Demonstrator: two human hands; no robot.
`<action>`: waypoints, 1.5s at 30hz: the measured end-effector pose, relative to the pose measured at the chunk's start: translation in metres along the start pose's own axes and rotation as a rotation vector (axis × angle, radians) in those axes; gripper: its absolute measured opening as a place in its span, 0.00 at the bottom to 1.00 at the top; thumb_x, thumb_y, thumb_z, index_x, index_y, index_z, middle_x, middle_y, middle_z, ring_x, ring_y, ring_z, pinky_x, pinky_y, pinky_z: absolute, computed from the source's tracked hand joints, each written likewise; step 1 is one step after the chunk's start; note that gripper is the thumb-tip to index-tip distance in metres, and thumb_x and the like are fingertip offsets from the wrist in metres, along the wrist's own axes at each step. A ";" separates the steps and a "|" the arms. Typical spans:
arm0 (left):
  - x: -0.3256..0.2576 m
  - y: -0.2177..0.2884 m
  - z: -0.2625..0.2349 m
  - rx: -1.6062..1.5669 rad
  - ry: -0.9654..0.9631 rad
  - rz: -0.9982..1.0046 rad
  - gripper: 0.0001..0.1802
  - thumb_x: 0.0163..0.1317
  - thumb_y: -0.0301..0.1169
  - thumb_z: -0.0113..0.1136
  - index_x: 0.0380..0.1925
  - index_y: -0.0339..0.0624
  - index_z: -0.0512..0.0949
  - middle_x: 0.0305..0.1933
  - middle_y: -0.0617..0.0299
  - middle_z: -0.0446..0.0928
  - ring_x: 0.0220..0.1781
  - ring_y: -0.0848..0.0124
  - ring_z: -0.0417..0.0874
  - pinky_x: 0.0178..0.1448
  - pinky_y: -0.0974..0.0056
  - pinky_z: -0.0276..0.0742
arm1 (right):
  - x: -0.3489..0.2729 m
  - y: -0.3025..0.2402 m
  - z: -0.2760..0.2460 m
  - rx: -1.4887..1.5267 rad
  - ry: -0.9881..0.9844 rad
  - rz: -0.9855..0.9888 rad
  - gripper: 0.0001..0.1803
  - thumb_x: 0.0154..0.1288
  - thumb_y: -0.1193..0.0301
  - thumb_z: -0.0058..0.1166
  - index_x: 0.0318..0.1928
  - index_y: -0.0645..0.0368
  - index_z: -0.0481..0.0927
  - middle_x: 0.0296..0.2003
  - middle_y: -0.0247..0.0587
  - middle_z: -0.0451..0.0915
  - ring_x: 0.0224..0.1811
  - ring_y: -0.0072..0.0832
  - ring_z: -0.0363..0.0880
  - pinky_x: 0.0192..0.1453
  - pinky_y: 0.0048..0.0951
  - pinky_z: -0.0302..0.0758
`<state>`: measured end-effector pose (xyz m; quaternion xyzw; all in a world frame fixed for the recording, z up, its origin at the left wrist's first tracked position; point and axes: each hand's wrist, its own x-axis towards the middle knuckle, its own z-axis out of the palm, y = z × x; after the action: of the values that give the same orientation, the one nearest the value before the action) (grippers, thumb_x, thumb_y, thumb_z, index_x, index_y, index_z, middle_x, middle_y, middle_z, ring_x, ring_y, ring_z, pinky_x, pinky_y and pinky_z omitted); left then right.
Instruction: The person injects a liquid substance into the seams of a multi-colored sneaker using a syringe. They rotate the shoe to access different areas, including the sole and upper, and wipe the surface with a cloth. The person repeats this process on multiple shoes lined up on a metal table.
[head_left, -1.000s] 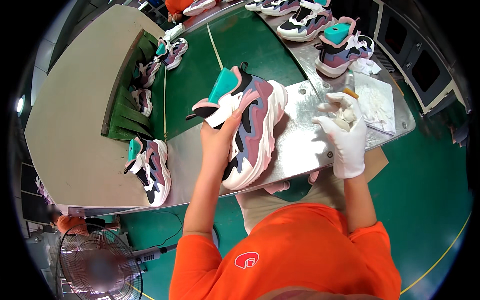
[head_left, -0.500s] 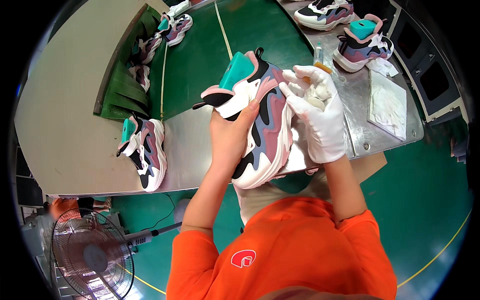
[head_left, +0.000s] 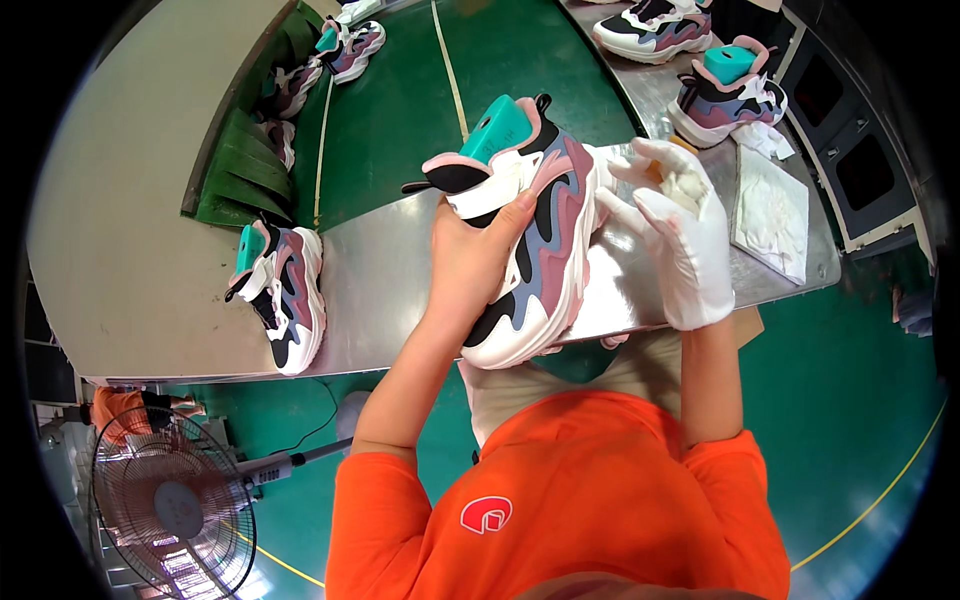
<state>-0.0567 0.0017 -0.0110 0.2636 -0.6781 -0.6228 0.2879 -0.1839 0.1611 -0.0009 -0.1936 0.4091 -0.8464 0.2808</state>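
Observation:
My bare left hand grips a chunky sneaker from its left side, thumb across the white strap. The shoe is white, pink, mauve, blue-grey and black, tilted with its toe toward me. A teal shoe tree fills its opening. To the right, my white-gloved right hand is palm up beside the sole, apart from the shoe or barely at its edge. Its fingers curl loosely round an off-white wad, which is partly hidden and blurred.
Another sneaker stands on the left of the metal-edged table. A green conveyor belt carries more shoes beyond green flaps. At right are a sneaker with a teal shoe tree and a white cloth pad. A fan stands lower left.
My right hand has moved right, away from the sneaker, with the off-white wad still in its palm. The sneaker in my left hand has shifted slightly to the right and up.

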 end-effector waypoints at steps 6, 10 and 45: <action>-0.001 0.003 0.001 -0.060 0.006 -0.010 0.26 0.63 0.35 0.68 0.54 0.29 0.74 0.47 0.55 0.80 0.45 0.72 0.82 0.48 0.68 0.78 | -0.006 0.002 0.011 -0.136 0.088 -0.080 0.25 0.58 0.81 0.63 0.57 0.59 0.75 0.49 0.35 0.74 0.51 0.20 0.77 0.54 0.21 0.75; -0.001 0.004 0.003 0.007 0.000 0.014 0.25 0.63 0.35 0.68 0.54 0.30 0.74 0.47 0.56 0.80 0.45 0.72 0.82 0.48 0.68 0.78 | 0.004 0.011 0.014 -0.147 0.036 -0.121 0.26 0.58 0.80 0.63 0.58 0.58 0.75 0.50 0.36 0.75 0.49 0.17 0.76 0.53 0.21 0.75; 0.029 -0.001 -0.024 -0.148 0.152 -0.118 0.28 0.61 0.33 0.69 0.56 0.29 0.71 0.48 0.57 0.81 0.46 0.73 0.82 0.51 0.67 0.78 | -0.051 -0.002 -0.106 -1.099 0.291 -0.297 0.41 0.45 0.79 0.67 0.65 0.55 0.72 0.52 0.45 0.73 0.46 0.35 0.75 0.54 0.32 0.75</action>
<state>-0.0594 -0.0359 -0.0087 0.3275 -0.5896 -0.6653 0.3202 -0.2040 0.2560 -0.0668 -0.2480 0.7905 -0.5585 -0.0415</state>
